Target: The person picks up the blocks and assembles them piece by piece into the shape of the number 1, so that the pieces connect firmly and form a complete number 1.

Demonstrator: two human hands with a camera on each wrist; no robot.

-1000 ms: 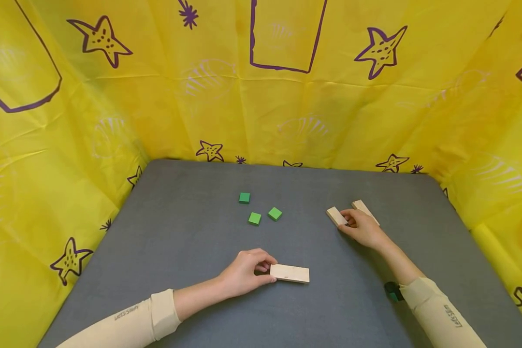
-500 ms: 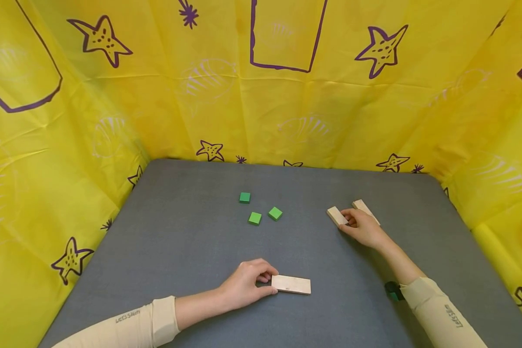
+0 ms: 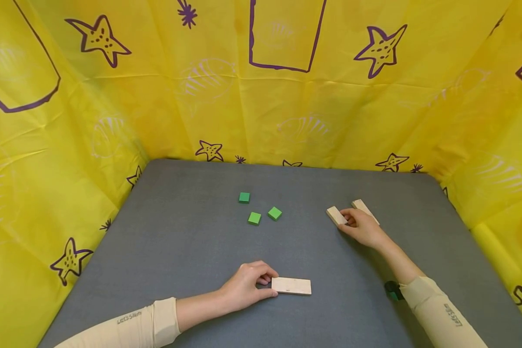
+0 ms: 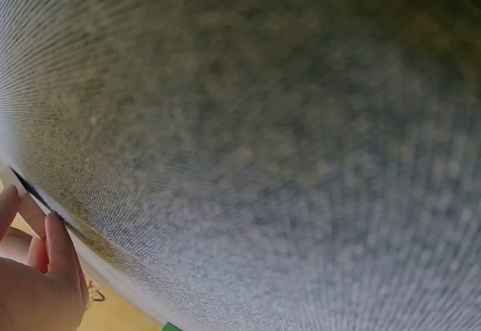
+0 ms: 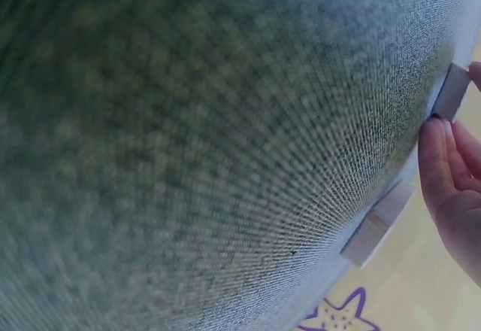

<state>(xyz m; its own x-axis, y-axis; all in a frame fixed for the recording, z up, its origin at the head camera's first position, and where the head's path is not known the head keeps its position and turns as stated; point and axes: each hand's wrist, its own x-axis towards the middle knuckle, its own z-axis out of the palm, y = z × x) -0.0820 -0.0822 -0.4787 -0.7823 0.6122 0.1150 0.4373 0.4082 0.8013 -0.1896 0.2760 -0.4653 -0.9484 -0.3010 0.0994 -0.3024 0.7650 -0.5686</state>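
In the head view my left hand (image 3: 247, 287) pinches the left end of a pale wooden block (image 3: 292, 285) that lies flat, long side across, near the front of the table. The left wrist view has the same hand (image 4: 37, 278) at its lower left, thumb and fingers on the block. Farther back on the right, my right hand (image 3: 363, 228) pinches the near end of a second wooden block (image 3: 337, 215). Partly behind that hand lies a third wooden block (image 3: 365, 210), slanted the same way; the right wrist view shows this block (image 5: 378, 224) apart from the fingers.
Three green square pieces sit mid-table: a darker one (image 3: 244, 197) at the back and two lighter ones, left (image 3: 254, 218) and right (image 3: 275, 213). Yellow patterned cloth (image 3: 269, 106) rises behind and beside the grey tabletop (image 3: 191, 217).
My left hand has drawn its wooden block a short way toward me, mostly in the first half second. The right hand and its block stay where they were.
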